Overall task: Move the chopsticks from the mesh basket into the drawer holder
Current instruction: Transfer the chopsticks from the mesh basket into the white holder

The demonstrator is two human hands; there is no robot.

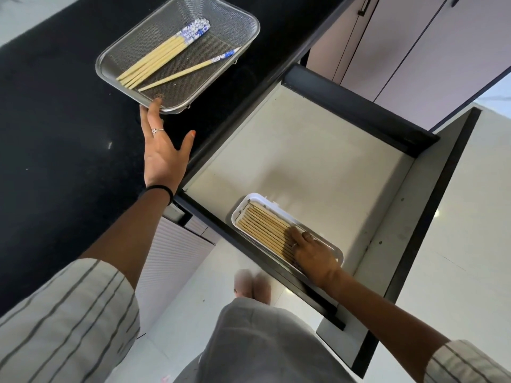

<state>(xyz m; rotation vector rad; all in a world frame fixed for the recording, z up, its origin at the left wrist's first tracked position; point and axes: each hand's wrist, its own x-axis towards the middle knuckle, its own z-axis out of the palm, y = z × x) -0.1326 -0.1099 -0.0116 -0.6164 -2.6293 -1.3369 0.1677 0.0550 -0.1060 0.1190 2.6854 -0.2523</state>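
A metal mesh basket [243, 29] sits on the black counter at upper left. Inside it lie several pale chopsticks with blue-and-white ends [163, 58], bundled side by side, and one single chopstick [190, 70] apart to their right. My left hand [163, 150] reaches to the basket's near edge, fingers spread, fingertips touching its rim, holding nothing. In the open drawer a white holder [250, 201] contains a row of several chopsticks [262, 230]. My right hand [312, 252] rests flat on that row, covering their near ends.
The black counter [55, 134] runs along the left. The open drawer [318, 150] has a pale bare floor and dark walls. Lilac cabinet doors [401, 45] stand at upper right. Light floor tiles and my feet [251, 286] lie below.
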